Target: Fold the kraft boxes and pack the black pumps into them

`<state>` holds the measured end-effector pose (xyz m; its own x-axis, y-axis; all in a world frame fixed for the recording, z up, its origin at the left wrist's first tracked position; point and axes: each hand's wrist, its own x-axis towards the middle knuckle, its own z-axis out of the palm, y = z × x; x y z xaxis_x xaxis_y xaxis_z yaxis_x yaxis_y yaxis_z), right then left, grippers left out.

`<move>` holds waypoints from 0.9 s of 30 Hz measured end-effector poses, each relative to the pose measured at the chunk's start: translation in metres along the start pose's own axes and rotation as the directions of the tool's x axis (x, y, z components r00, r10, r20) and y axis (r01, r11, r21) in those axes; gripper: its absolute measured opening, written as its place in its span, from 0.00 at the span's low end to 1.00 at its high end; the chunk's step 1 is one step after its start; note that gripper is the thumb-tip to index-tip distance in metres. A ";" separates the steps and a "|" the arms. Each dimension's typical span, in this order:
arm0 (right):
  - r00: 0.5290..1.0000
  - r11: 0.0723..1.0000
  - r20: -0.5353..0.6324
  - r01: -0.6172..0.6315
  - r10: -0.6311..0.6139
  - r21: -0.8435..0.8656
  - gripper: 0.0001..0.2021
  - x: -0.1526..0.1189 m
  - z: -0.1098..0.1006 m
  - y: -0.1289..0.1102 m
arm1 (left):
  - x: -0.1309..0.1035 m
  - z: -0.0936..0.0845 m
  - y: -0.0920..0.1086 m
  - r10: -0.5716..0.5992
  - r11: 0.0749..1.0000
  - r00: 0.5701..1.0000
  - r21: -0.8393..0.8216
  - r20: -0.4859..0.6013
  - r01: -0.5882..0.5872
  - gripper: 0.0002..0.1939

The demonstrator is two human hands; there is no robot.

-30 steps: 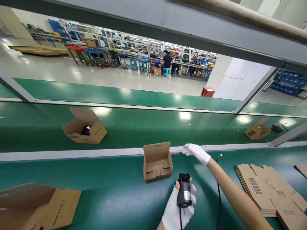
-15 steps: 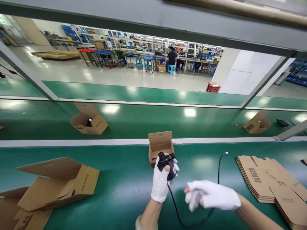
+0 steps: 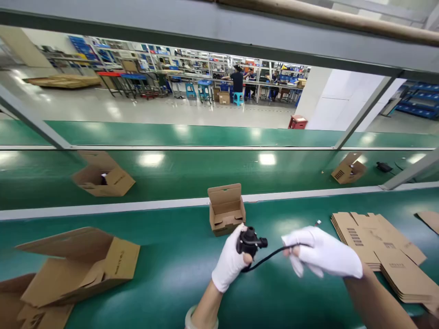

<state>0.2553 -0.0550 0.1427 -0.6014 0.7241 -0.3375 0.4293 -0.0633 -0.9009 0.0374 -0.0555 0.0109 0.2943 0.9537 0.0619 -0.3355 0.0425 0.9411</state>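
A black pump-like device [image 3: 249, 242] with a short side spout is gripped in my left hand [image 3: 230, 259], which wears a white glove with bare fingertips. From the device's lower side a black cable [image 3: 270, 256] runs right into my right hand [image 3: 318, 251], also gloved, its thumb and finger pinched on the cable. The cable's small white connector [image 3: 318, 223] shows just above my right hand. Right behind the device stands an open brown carton [image 3: 226, 209] with its lid raised; no item shows inside it.
Flattened cartons [image 3: 377, 246] lie stacked on the right. Open cartons [image 3: 78, 269] stand at the left. On the green belt [image 3: 192, 169] beyond the white rail sit two cartons with dark items and a black device [image 3: 384, 167]. Metal posts frame the far side; people work in the background.
My right hand has risen and now pinches the cable, lifting it off the surface near the device. My left hand has turned the device, so its spout points right. The view has shifted slightly.
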 end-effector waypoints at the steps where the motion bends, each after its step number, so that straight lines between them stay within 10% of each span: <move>1: 0.996 0.997 -0.079 0.027 -0.033 -0.069 0.11 0.007 -0.003 -0.006 | -0.002 0.005 0.001 -0.016 0.999 0.997 0.052 0.077 0.012 0.43; 6: 0.964 0.990 -0.250 0.054 -0.087 -0.134 0.10 0.057 0.005 0.023 | -0.009 0.018 0.014 -0.106 0.993 0.957 0.084 0.270 0.086 0.35; 11: 0.973 0.963 -0.229 -0.024 -0.040 -0.269 0.17 0.053 0.028 0.066 | -0.006 0.005 0.022 -0.066 0.941 0.995 -0.336 -0.076 0.037 0.27; 17: 0.985 0.714 -0.066 0.067 -0.157 -0.697 0.08 0.023 0.068 0.076 | 0.016 0.004 0.033 -0.267 0.548 0.929 -0.833 -0.257 -0.073 0.22; 20: 0.975 0.419 0.194 0.223 -0.112 -0.880 0.07 0.010 0.080 0.058 | 0.020 0.008 0.032 -0.210 0.663 0.907 -0.735 -0.365 -0.142 0.19; 23: 0.934 0.393 0.336 0.356 -0.122 -0.848 0.05 -0.004 0.069 0.021 | 0.014 0.013 0.022 0.012 0.917 0.882 -0.345 -0.471 -0.197 0.22; 27: 0.910 0.410 0.235 0.369 -0.342 -0.834 0.08 -0.001 0.029 -0.021 | 0.000 0.023 0.009 0.086 0.992 0.967 -0.066 -0.239 -0.105 0.35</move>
<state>0.2271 -0.0745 0.1543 -0.8523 0.5192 -0.0631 0.5157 0.8142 -0.2668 0.0545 -0.0620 0.0267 0.0420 0.9972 0.0615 -0.4230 -0.0380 0.9053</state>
